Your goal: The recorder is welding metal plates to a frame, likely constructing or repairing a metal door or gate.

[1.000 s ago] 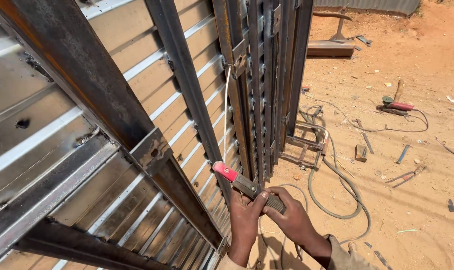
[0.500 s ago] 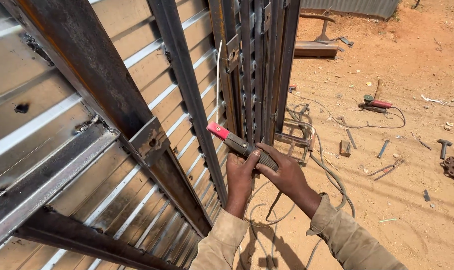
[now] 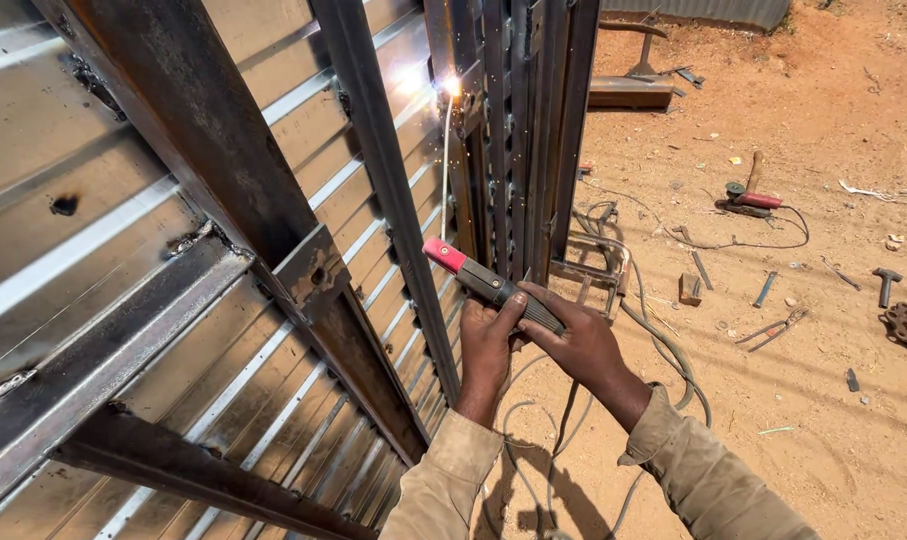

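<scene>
Both hands are closed together on one electrode holder [image 3: 488, 283] with a red tip: the left hand [image 3: 488, 345] wraps it from below, the right hand [image 3: 578, 340] from above. One thin rod [image 3: 445, 170] rises from it to a bright spark [image 3: 452, 86] on the steel gate frame [image 3: 373, 180]; the glare hides the rod's end. The cable [image 3: 663, 350] is partly hidden behind the arms. On the sand lie one grinder [image 3: 748, 200] and one hammer [image 3: 884, 283].
</scene>
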